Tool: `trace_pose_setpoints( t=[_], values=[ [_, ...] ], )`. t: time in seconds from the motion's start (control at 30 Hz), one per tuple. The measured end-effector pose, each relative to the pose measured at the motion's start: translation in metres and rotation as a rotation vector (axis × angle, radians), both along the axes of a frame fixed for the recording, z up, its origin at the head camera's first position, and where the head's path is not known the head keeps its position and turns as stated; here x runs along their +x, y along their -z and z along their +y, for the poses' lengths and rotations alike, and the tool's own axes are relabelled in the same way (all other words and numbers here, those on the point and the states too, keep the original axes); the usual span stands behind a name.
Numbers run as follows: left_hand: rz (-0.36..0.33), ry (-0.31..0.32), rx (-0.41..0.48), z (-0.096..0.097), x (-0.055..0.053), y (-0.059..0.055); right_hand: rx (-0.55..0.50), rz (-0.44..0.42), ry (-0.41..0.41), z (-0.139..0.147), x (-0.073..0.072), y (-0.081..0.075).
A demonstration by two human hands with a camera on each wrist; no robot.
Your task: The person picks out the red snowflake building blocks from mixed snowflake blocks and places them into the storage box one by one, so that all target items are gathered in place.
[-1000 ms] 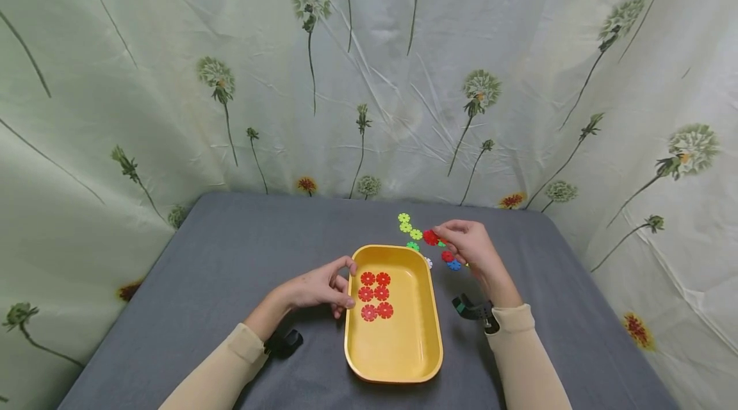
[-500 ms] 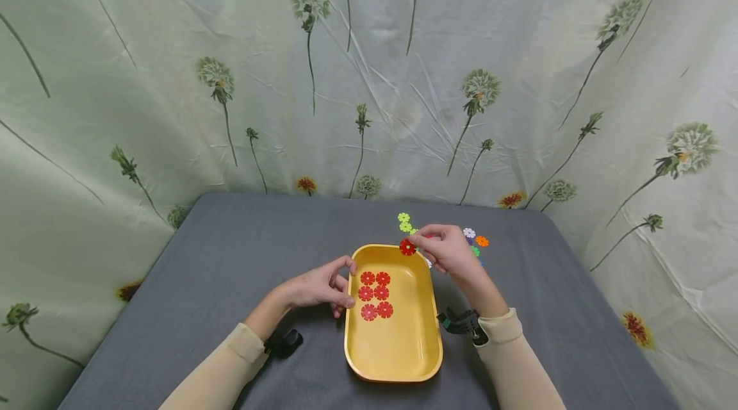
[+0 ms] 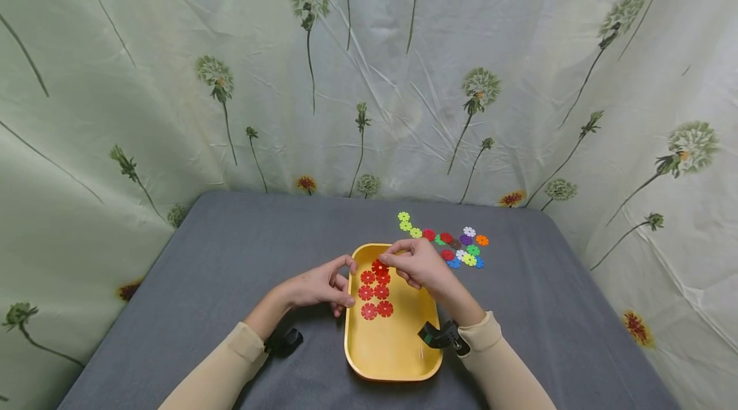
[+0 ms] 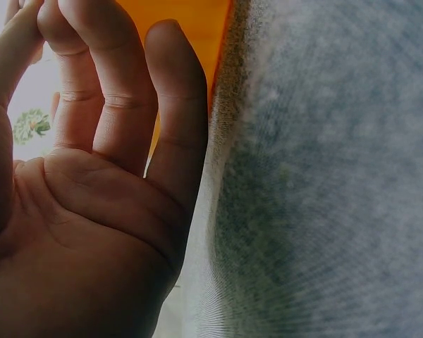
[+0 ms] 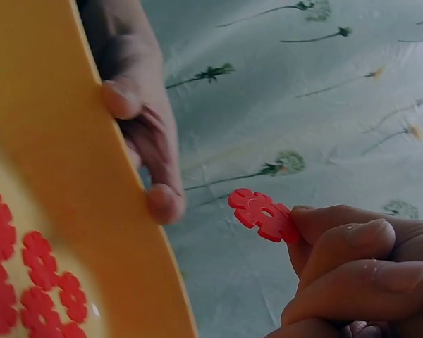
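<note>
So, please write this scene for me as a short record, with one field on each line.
Left hand: holds the yellow tray by its left rim
Right hand: pinches a red flower-shaped disc over the tray
In tray: six red discs, three rows of two
On table: loose discs in several colours, near the tray's far right corner
Backdrop: pale curtain printed with plants

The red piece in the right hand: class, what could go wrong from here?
Pinched only at its edge, the red piece could slip from the right hand.
If lowered carelessly, it might land on the six red pieces or nudge them out of their pairs.
The left hand is on the rim of the yellow tray; a tug there could slide those pieces.
</note>
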State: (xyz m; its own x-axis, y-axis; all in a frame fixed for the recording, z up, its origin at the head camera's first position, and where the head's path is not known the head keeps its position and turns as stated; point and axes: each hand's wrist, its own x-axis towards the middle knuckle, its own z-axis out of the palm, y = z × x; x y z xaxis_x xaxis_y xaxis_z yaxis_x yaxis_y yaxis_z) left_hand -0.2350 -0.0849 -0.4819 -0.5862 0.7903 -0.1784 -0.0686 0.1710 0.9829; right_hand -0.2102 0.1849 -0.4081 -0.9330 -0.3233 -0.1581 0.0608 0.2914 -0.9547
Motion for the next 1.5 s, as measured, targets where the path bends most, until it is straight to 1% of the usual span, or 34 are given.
trace_pose_setpoints(
  t=[0.17,0.33,0.47,0.63,0.87,1.03,1.17,1.3,1.5],
  values=[
    [0.000,-0.002,-0.008,0.000,0.000,0.000,0.022,-0.038,-0.034,-0.009,0.002,0.010],
    [-0.003,-0.001,-0.008,0.001,0.001,0.000,0.087,-0.057,-0.075,-0.016,0.002,0.020],
    [-0.004,0.007,0.008,0.001,0.000,0.000,0.152,-0.050,-0.159,-0.020,0.002,0.027],
    [-0.008,0.012,0.018,0.001,0.001,0.000,0.204,-0.056,-0.259,-0.020,0.003,0.033],
    [-0.007,0.010,0.009,0.000,0.001,0.001,0.196,-0.112,-0.389,-0.020,0.002,0.038],
    [-0.005,0.007,0.007,0.000,0.001,0.001,0.216,-0.119,-0.472,-0.020,0.002,0.043],
    [-0.003,0.003,0.008,0.000,0.001,-0.001,0.261,-0.103,-0.515,-0.020,0.002,0.046],
    [0.002,-0.001,0.003,0.000,0.002,-0.002,0.302,-0.098,-0.540,-0.021,0.005,0.046],
    [0.006,-0.005,-0.005,0.000,0.001,-0.002,0.315,-0.132,-0.548,-0.022,0.008,0.045]
  ],
)
